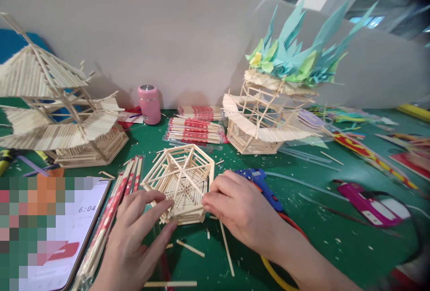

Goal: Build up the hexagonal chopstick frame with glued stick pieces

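Observation:
A six-sided frame of pale wooden sticks (184, 172) stands on the green table, with crossed sticks over its top. My left hand (136, 228) has its thumb and forefinger around the frame's front left corner. At the front right corner, the fingers of my right hand (237, 206) are pinched on the frame; their tips partly hide what they grip. A pale stick (188, 213) spans the front between both hands. One long thin stick (227, 248) slants down below my right hand, and a short cut stick (190, 248) lies in front of the frame.
A phone (90, 219) and packaged sticks (109, 212) lie left. A blue glue gun (265, 188) is beside my right hand. Behind are a pink cup (149, 105), stick bundles (196, 129), a roofed stick pavilion (43, 76) and a paper-leaf-topped one (258, 134). A magenta device (363, 201) lies right.

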The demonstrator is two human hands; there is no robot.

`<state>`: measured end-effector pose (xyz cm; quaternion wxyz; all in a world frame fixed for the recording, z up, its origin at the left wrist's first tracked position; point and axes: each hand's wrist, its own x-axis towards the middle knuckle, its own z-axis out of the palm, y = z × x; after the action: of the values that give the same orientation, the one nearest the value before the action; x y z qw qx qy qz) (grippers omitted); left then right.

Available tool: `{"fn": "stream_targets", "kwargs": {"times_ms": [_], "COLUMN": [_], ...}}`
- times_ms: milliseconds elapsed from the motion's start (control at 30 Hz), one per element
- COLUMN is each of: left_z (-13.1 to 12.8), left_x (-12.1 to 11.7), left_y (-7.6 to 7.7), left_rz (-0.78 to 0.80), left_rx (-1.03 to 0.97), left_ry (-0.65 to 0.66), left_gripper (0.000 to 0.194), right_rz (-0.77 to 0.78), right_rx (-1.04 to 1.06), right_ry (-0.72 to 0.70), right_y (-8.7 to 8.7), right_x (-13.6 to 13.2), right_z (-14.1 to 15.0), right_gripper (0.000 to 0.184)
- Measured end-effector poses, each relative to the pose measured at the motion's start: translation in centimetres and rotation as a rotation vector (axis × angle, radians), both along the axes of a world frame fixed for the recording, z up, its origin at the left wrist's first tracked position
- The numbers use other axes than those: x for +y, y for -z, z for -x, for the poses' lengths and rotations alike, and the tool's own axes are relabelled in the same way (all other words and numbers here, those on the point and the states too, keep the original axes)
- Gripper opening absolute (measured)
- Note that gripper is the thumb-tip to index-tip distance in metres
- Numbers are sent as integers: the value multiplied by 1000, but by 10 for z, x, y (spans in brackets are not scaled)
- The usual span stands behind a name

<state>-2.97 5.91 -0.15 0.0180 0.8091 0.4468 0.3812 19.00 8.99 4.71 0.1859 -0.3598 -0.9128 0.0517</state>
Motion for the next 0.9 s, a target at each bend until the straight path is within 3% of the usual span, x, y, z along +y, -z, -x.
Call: {"fn": "stream_targets", "kwargs": {"times_ms": [467, 900], "left_z": [1, -5], "left_x": [0, 3], "left_y": [4, -1], "left_rz": [19, 34], "left_rx": [-22, -60], "left_ry": [24, -19], "left_gripper": [22, 16], "right_rz": [55, -60], "right_rx": [76, 199], "right_ry": [7, 21], "right_y": [-1, 7], "right_x": [-1, -4], "right_z": [4, 4], "right_gripper": [19, 20]}}
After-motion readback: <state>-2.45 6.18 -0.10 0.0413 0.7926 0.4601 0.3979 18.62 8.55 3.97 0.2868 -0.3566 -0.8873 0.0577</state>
